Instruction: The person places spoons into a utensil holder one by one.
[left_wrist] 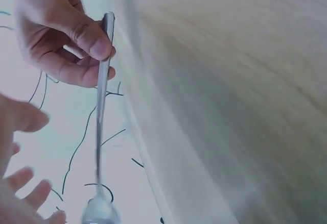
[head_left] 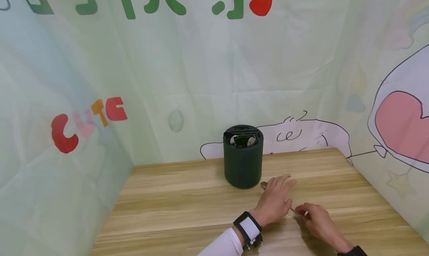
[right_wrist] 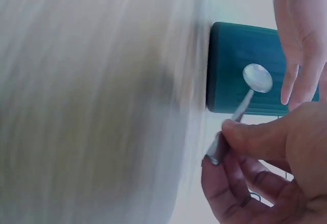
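Observation:
A metal spoon is held above the wooden table, its bowl near the foot of a dark green cylindrical utensil holder. The right hand pinches the end of the spoon's handle between thumb and fingers, seen clearly in the right wrist view. Reaching over the spoon, the left hand hides the middle of it in the head view. In the left wrist view the left hand has its fingers spread, apart from the spoon's handle. Shiny metal utensil ends show inside the holder's top opening.
The holder has a slotted black top and stands toward the back of the wooden table. Printed cloth walls rise behind the table and along both sides.

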Available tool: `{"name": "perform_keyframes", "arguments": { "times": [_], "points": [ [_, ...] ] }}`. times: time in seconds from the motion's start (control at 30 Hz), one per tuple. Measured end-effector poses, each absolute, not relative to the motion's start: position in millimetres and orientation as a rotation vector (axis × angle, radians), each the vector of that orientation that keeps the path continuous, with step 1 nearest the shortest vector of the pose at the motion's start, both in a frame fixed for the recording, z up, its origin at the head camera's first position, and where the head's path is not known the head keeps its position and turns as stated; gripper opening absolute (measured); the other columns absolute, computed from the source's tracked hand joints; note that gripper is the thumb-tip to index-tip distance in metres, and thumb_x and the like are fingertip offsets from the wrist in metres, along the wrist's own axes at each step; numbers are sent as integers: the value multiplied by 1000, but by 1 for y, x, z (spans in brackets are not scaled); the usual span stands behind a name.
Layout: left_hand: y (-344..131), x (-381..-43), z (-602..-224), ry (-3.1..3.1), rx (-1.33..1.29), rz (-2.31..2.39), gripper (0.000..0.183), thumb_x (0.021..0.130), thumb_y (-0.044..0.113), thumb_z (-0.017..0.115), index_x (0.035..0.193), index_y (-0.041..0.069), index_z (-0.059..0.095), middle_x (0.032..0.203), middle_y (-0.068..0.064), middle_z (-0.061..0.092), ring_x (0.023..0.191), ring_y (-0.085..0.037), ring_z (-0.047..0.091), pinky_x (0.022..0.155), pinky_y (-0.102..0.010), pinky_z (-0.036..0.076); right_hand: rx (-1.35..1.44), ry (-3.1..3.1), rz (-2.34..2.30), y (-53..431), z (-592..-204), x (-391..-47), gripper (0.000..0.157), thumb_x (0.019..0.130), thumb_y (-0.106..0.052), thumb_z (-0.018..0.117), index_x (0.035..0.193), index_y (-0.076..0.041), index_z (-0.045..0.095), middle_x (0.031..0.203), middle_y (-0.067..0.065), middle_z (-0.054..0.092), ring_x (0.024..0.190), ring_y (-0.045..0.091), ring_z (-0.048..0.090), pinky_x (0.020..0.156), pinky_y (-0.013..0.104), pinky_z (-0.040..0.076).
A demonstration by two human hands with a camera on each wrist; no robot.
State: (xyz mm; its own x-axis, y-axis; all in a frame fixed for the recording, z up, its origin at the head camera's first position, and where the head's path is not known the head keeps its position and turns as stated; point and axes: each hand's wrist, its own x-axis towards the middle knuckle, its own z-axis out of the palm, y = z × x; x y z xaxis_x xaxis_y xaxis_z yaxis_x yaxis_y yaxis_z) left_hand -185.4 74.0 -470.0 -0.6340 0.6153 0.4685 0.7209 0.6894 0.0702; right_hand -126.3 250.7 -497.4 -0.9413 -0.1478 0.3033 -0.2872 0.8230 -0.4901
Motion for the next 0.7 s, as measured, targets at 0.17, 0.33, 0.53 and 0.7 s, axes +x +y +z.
{"name": "perform_keyframes", "arguments": {
  "times": [0.17, 0.33, 0.53, 0.7],
  "points": [
    [71, -185, -466, -2435, -852, -803, 65, 90, 19, 68, 147, 18, 37, 160, -4, 23, 143, -21, 35, 111, -37, 41, 224, -2754, 980, 248, -490, -126, 16, 82, 3, 72, 94, -7, 73, 79, 0, 70, 59, -4, 49, 54, 19, 42],
    [69, -182, -466, -2293, -693, -1088, 70, 87, 12, 70, 147, 16, 33, 163, -7, 15, 148, -26, 28, 111, -45, 41, 102, -2731, 1116, 245, -483, -126, 16, 86, -1, 71, 102, -5, 73, 84, 3, 72, 64, -2, 54, 55, 19, 44],
    [70, -176, -460, -2195, -488, -1862, 70, 92, 12, 64, 151, 16, 27, 158, -7, 28, 143, -23, 39, 110, -39, 42, 65, -2626, 1228, 238, -475, -125, 19, 86, -1, 71, 105, -4, 73, 88, 6, 72, 69, -3, 58, 57, 20, 48],
    [70, -172, -457, -2146, -417, -2332, 40, 96, 12, 62, 134, 7, 52, 133, -15, 57, 118, -32, 63, 87, -30, 57, 118, -2539, 1323, 229, -473, -124, 19, 84, 2, 71, 102, -3, 73, 86, 9, 73, 66, -4, 59, 54, 21, 48]
  ]
}}
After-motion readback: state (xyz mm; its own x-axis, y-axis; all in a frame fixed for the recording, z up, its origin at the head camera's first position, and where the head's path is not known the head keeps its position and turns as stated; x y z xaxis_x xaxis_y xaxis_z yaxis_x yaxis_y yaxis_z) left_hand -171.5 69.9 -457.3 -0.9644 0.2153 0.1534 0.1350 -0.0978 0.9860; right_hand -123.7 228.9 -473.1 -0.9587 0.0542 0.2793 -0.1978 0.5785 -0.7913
